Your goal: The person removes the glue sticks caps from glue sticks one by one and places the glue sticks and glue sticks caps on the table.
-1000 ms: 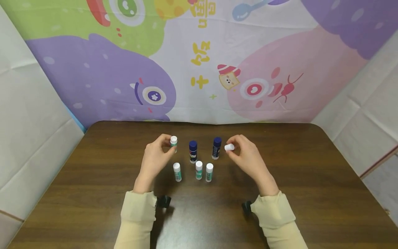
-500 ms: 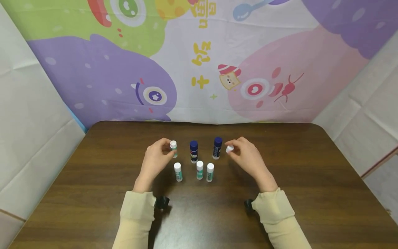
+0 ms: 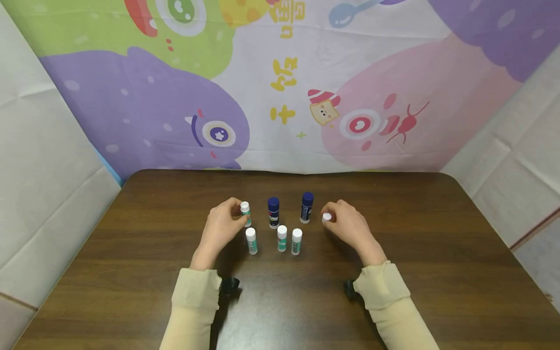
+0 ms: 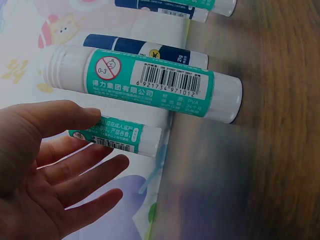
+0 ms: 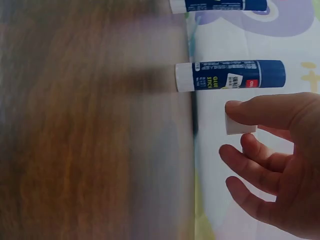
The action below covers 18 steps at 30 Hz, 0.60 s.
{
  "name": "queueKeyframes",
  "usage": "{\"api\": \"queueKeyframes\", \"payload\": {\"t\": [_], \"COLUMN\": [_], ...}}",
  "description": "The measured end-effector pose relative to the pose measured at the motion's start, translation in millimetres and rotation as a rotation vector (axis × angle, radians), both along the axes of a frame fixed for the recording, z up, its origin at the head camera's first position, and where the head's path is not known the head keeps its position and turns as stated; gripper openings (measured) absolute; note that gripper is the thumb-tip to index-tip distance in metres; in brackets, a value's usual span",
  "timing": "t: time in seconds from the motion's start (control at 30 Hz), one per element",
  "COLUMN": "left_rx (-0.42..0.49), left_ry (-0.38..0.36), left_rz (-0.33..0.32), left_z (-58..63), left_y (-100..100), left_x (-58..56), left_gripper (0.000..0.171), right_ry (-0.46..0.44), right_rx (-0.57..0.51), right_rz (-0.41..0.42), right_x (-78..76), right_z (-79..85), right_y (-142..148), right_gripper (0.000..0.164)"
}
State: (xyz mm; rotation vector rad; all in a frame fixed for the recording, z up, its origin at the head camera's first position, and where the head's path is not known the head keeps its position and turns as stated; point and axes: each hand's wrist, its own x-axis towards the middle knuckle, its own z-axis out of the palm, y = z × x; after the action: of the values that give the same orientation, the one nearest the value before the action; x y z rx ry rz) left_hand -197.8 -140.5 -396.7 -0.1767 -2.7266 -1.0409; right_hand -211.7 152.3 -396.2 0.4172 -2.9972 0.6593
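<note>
My left hand [image 3: 220, 226] pinches a small green-and-white glue stick [image 3: 246, 214] between thumb and fingers, upright at the left of the group. Its white top looks narrower than its body; in the left wrist view the thumb hides that end of the glue stick [image 4: 120, 134]. My right hand [image 3: 352, 226] pinches a white cap [image 3: 326, 217], low over the table on the right; the cap [image 5: 240, 127] is partly covered by the thumb. Two navy glue sticks, one on the left [image 3: 273, 215] and one on the right [image 3: 307, 209], stand between the hands.
Nearer the front stand three green-and-white glue sticks with white tops: left [image 3: 251, 242], middle [image 3: 282, 239] and right [image 3: 296, 242]. All stand on a brown wooden table [image 3: 284, 301]. A cartoon-printed cloth [image 3: 280, 146] hangs behind its far edge.
The left hand has lowered the green-and-white glue stick toward the table and slightly nearer. The right hand has come down with the white cap. The other glue sticks have stayed put.
</note>
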Motion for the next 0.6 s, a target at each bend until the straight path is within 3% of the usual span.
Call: {"api": "queueKeyframes", "payload": {"t": [0.27,0.6], "left_rx": [-0.007,-0.023], "left_ry": [-0.016,-0.017], "left_rz": [0.029,0.027], "left_z": [-2.0,-2.2], "left_y": [-1.3,-1.5], "left_x": [0.6,2.0], "left_gripper": [0.022,0.022], "right_ry": [-0.064,-0.082], "right_rx": [0.07,0.091], "right_rz": [0.007,-0.009], "right_x": [-5.2,-7.2], "right_z": [-8.8,-14.9], "right_y": [0.4,2.3], "right_gripper": [0.021,0.018]}}
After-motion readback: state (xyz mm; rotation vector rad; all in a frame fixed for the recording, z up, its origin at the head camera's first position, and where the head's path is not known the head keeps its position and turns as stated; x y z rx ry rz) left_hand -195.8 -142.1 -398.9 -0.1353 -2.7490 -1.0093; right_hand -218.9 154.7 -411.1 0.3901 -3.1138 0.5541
